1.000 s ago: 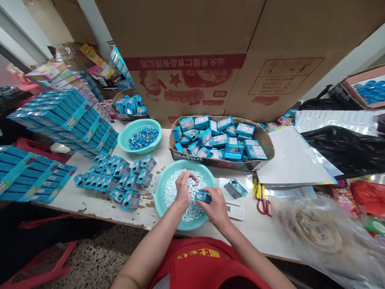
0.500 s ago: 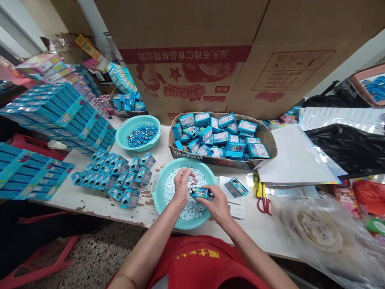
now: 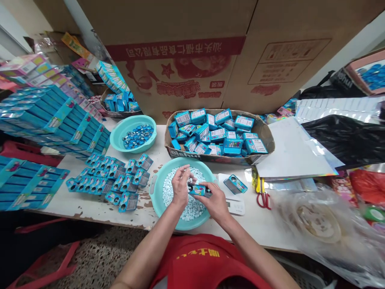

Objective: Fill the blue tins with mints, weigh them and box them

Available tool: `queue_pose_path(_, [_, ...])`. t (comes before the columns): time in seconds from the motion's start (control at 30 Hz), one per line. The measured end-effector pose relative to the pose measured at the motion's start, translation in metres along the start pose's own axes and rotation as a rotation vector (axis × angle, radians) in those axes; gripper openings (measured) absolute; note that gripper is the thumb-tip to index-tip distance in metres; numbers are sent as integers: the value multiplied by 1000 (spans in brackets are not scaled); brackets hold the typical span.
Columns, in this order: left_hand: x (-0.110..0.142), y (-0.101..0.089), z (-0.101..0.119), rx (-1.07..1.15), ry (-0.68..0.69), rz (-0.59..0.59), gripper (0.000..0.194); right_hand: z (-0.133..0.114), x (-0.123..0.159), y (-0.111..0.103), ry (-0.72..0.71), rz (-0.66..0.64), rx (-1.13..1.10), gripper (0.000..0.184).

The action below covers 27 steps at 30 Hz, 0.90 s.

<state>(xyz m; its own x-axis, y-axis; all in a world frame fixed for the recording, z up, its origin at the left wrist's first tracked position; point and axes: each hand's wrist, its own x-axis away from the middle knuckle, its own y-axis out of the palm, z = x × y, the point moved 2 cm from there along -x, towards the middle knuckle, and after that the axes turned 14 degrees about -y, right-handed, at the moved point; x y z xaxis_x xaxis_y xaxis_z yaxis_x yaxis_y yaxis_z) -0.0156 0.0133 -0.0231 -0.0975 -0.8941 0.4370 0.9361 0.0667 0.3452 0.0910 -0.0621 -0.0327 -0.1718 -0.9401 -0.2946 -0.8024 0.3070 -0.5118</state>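
My right hand (image 3: 215, 200) grips a small blue candy box (image 3: 197, 190) by its right end, tilted over a turquoise basin (image 3: 157, 200) of small white candies (image 3: 190, 211). Right beside the box's left end is my left hand (image 3: 180, 186), fingers curled and pinched together, with a few white candies showing at the fingertips. What lies deeper in that palm is hidden. Just right of the basin, another blue box (image 3: 235, 184) rests on a white scale (image 3: 236, 205).
Blue boxes fill a cut-down carton (image 3: 219, 159) behind the basin. Several boxes with round holes (image 3: 116, 176) stand at left, near a turquoise bowl (image 3: 112, 138) of shiny blue pieces. Red-handled scissors (image 3: 264, 200) and a plastic bag (image 3: 319, 228) lie right.
The view has shifted slightly. My left fingertips have closed in toward the box's left end, and fewer loose candies show between them. My right hand keeps its hold on the box.
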Motion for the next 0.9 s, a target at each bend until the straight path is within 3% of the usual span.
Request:
queue_pose_path(0.13, [0,0,2,14,66,7,28,-3,0,-1,-21,29,6,28])
queue_pose_path(0.53, [1,-3,2,-20,28,-57,22,-2,-2,5,35,34,-59,31])
queue_pose_path(0.9, [2,4,-7,-56,75,-106,20,12,3,2,86,95,-126,32])
